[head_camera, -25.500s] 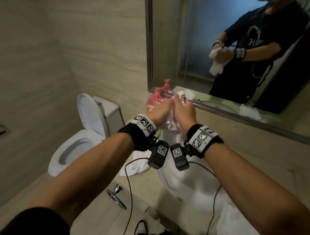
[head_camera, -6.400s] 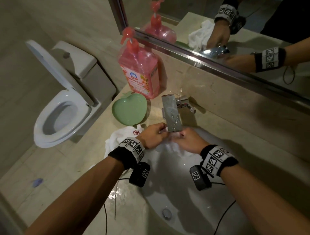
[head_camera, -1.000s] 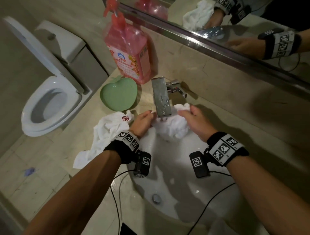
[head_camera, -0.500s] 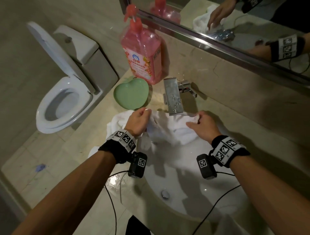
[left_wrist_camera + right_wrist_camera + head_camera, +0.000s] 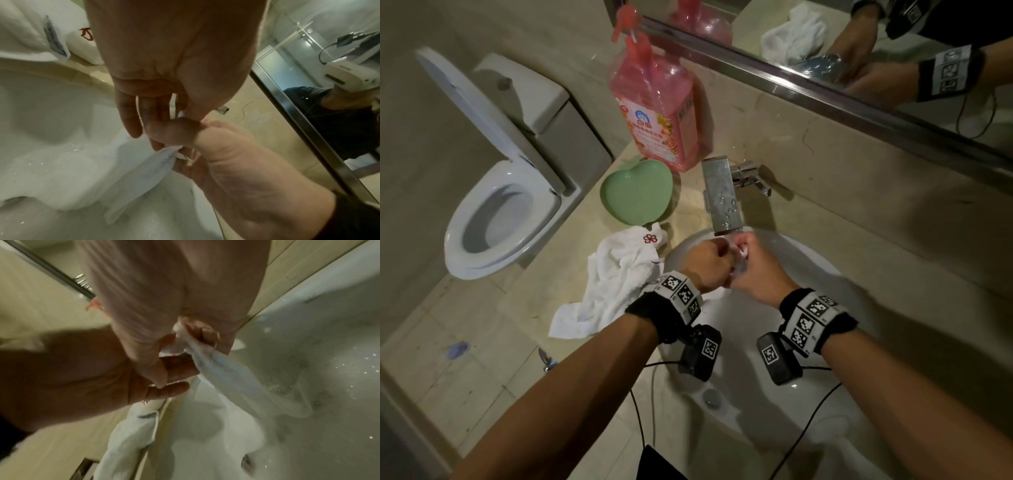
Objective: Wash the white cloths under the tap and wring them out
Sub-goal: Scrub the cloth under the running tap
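Observation:
Both hands meet just under the steel tap [image 5: 722, 198], over the white sink [image 5: 825, 291]. My right hand [image 5: 748, 250] grips a bunched wet white cloth [image 5: 743, 253] in curled fingers. In the right wrist view that cloth [image 5: 236, 378] hangs down into the basin. My left hand [image 5: 717, 253] presses against the right and pinches the cloth's top edge between thumb and fingers [image 5: 131, 121]. The hanging part [image 5: 148, 170] shows below them. A second white cloth [image 5: 619, 277] with a red flower mark lies crumpled on the counter, left of the sink.
A pink soap bottle [image 5: 654, 113] and a green heart-shaped dish [image 5: 637, 195] stand behind the second cloth. The open toilet [image 5: 503, 205] is lower left. A mirror [image 5: 859, 78] runs along the back wall. Wrist-camera cables hang over the drain [image 5: 712, 397].
Half a second ago the cloth was stretched wide between my hands. They have since come together under the spout, and the cloth is bunched between them.

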Demonstrator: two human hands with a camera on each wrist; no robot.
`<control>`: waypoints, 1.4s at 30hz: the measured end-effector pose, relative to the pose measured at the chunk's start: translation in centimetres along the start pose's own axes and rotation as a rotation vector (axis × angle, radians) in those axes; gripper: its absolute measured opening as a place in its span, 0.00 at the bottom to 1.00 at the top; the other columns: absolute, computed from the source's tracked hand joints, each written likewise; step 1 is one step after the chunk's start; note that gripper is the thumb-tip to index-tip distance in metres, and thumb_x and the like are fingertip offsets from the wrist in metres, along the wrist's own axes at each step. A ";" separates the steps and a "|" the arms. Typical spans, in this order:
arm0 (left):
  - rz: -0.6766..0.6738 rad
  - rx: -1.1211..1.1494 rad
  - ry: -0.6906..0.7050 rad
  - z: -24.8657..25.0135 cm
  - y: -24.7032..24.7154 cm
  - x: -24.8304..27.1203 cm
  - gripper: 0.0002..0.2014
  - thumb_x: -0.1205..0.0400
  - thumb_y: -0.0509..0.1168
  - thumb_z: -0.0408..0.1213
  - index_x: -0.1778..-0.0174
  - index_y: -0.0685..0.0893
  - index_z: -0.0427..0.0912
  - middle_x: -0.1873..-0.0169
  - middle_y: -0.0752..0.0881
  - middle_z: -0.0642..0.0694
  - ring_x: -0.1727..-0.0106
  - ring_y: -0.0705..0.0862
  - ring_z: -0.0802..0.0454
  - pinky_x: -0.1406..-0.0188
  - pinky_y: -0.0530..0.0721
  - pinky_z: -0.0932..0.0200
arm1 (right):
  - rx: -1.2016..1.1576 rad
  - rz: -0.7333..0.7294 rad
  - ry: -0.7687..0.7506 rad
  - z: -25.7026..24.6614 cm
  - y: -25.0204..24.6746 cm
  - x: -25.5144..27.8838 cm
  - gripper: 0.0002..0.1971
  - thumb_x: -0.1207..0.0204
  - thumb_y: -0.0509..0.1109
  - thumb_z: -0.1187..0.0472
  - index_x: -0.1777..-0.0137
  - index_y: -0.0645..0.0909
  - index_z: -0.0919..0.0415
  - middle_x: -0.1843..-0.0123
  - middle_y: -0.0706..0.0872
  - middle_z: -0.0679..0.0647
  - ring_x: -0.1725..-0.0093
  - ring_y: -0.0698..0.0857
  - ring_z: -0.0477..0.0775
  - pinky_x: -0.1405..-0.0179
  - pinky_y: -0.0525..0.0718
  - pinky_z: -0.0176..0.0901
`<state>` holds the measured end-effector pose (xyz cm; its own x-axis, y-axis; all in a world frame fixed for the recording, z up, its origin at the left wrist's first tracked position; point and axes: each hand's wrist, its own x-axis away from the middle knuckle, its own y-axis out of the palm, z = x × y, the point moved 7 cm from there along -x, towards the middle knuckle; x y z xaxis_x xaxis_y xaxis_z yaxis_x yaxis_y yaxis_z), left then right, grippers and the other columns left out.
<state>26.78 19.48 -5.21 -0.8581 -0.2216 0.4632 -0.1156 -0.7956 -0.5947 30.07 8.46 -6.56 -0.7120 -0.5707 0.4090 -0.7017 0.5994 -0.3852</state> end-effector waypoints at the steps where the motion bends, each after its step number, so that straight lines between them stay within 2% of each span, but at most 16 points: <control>1: -0.028 0.001 0.022 0.3 0.5 0.1 0.12 0.15 0.61 0.44 0.55 0.86 0.42 0.54 0.90 0.40 0.52 0.87 0.43 0.50 0.85 0.52 | 0.040 0.033 -0.001 0.0 -0.1 -0.1 0.30 0.29 0.83 0.64 0.31 0.71 0.56 0.41 0.83 0.45 0.46 0.84 0.44 0.49 0.81 0.33; 3: -0.082 -0.002 0.094 1.0 1.0 0.3 0.15 0.14 0.60 0.46 0.56 0.88 0.41 0.57 0.88 0.36 0.53 0.85 0.42 0.49 0.83 0.51 | 0.110 0.122 -0.007 -0.2 -0.8 -0.3 0.22 0.24 0.78 0.65 0.33 0.74 0.59 0.40 0.85 0.53 0.42 0.85 0.55 0.43 0.84 0.47; 5: -0.092 0.081 0.092 1.0 0.6 0.2 0.19 0.14 0.58 0.46 0.57 0.89 0.38 0.60 0.89 0.37 0.58 0.86 0.45 0.52 0.83 0.50 | 0.112 0.123 -0.004 -0.3 -1.1 -0.7 0.17 0.23 0.75 0.67 0.37 0.77 0.57 0.43 0.87 0.54 0.44 0.86 0.55 0.44 0.85 0.48; 8: 0.053 0.225 -0.085 -1.5 -1.2 -0.6 0.17 0.19 0.53 0.50 0.52 0.82 0.42 0.59 0.91 0.44 0.55 0.89 0.46 0.47 0.85 0.48 | 0.080 0.068 -0.030 -0.6 -1.4 -0.9 0.17 0.21 0.72 0.72 0.43 0.80 0.49 0.43 0.86 0.46 0.49 0.85 0.43 0.57 0.79 0.24; 10: 0.118 0.131 -0.148 -3.2 -2.0 -0.9 0.11 0.18 0.57 0.43 0.45 0.76 0.41 0.52 0.87 0.42 0.49 0.87 0.42 0.45 0.85 0.45 | 0.027 0.039 -0.063 -1.1 -2.1 -0.5 0.17 0.21 0.69 0.73 0.49 0.82 0.46 0.44 0.86 0.45 0.46 0.86 0.46 0.57 0.78 0.20; 12: 0.062 0.118 -0.114 -3.7 -1.8 -1.1 0.16 0.17 0.60 0.33 0.33 0.73 0.40 0.42 0.83 0.43 0.43 0.83 0.44 0.45 0.84 0.54 | -0.015 -0.016 -0.097 -1.8 -2.7 0.2 0.17 0.22 0.68 0.72 0.55 0.84 0.44 0.48 0.90 0.49 0.50 0.87 0.49 0.53 0.83 0.38; 14: -0.059 0.231 -0.046 -3.4 -1.2 -1.1 0.22 0.17 0.60 0.28 0.26 0.72 0.41 0.40 0.82 0.48 0.43 0.81 0.51 0.49 0.81 0.63 | -0.060 -0.063 -0.133 -2.8 -3.1 1.0 0.14 0.26 0.67 0.68 0.59 0.85 0.45 0.58 0.89 0.46 0.62 0.83 0.43 0.59 0.78 0.41; 17: -0.151 0.427 -0.023 -3.1 -1.7 -0.8 0.15 0.24 0.66 0.21 0.50 0.86 0.46 0.61 0.89 0.58 0.58 0.84 0.61 0.53 0.80 0.63 | -0.106 -0.065 -0.162 -4.1 -4.0 1.7 0.12 0.29 0.66 0.66 0.61 0.85 0.47 0.65 0.86 0.39 0.66 0.80 0.38 0.63 0.76 0.34; 21: -0.072 0.560 0.026 -3.2 -4.5 0.5 0.12 0.27 0.75 0.25 0.65 0.80 0.44 0.70 0.82 0.49 0.67 0.79 0.55 0.63 0.77 0.61 | -0.069 -0.006 -0.120 -4.2 -5.5 1.9 0.17 0.24 0.65 0.74 0.56 0.85 0.48 0.65 0.87 0.45 0.67 0.79 0.44 0.66 0.75 0.41; 23: -0.001 0.587 0.094 -3.0 -5.9 1.3 0.14 0.25 0.74 0.23 0.65 0.76 0.42 0.69 0.79 0.45 0.65 0.76 0.50 0.62 0.75 0.54 | 0.009 0.042 -0.100 -4.2 -6.0 2.3 0.17 0.24 0.64 0.73 0.53 0.84 0.47 0.70 0.85 0.38 0.74 0.75 0.38 0.74 0.71 0.32; 27: -0.010 0.570 0.223 -2.0 -7.3 3.0 0.11 0.25 0.76 0.35 0.60 0.78 0.39 0.66 0.82 0.41 0.61 0.78 0.48 0.59 0.77 0.50 | 0.146 0.096 -0.059 -4.2 -6.7 2.9 0.12 0.20 0.64 0.67 0.50 0.83 0.48 0.64 0.84 0.44 0.68 0.78 0.45 0.71 0.72 0.39; 30: -0.078 0.533 0.261 -1.7 -7.2 3.8 0.09 0.24 0.74 0.44 0.59 0.81 0.46 0.66 0.86 0.51 0.63 0.83 0.53 0.63 0.81 0.58 | 0.161 0.112 -0.054 -4.1 -7.0 3.3 0.07 0.23 0.67 0.62 0.56 0.85 0.49 0.68 0.85 0.44 0.73 0.77 0.39 0.74 0.72 0.36; 33: -0.134 0.463 0.166 -2.8 -5.5 3.5 0.06 0.22 0.70 0.50 0.60 0.80 0.57 0.63 0.84 0.52 0.59 0.83 0.51 0.61 0.84 0.52 | 0.041 0.151 0.019 -2.5 -6.9 3.1 0.06 0.35 0.67 0.54 0.61 0.86 0.46 0.74 0.82 0.42 0.77 0.75 0.38 0.75 0.73 0.34; 37: -0.099 0.420 0.067 -3.5 -2.3 1.8 0.12 0.14 0.62 0.46 0.34 0.77 0.58 0.55 0.86 0.55 0.53 0.87 0.55 0.58 0.91 0.49 | -0.159 0.181 0.119 0.3 -5.8 2.2 0.11 0.37 0.65 0.53 0.57 0.85 0.43 0.68 0.85 0.47 0.65 0.82 0.47 0.60 0.77 0.49; 40: -0.038 0.378 0.120 -1.6 -0.9 0.0 0.10 0.13 0.59 0.39 0.47 0.87 0.54 0.59 0.90 0.58 0.55 0.88 0.53 0.58 0.90 0.51 | -0.220 0.220 0.146 1.6 -6.0 1.7 0.12 0.34 0.63 0.54 0.58 0.85 0.36 0.63 0.87 0.50 0.60 0.85 0.55 0.59 0.80 0.54; 42: -0.034 0.373 0.051 -1.5 0.4 -1.7 0.11 0.12 0.60 0.39 0.44 0.89 0.46 0.51 0.91 0.43 0.46 0.88 0.42 0.46 0.88 0.43 | -0.188 0.255 0.141 2.4 -7.0 1.3 0.11 0.31 0.61 0.53 0.56 0.83 0.37 0.60 0.88 0.50 0.60 0.86 0.54 0.60 0.81 0.53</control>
<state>27.41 20.37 -7.25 -0.8820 -0.1703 0.4395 0.0374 -0.9548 -0.2948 34.01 2.20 -5.33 -0.8441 -0.3137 0.4348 -0.4753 0.8131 -0.3362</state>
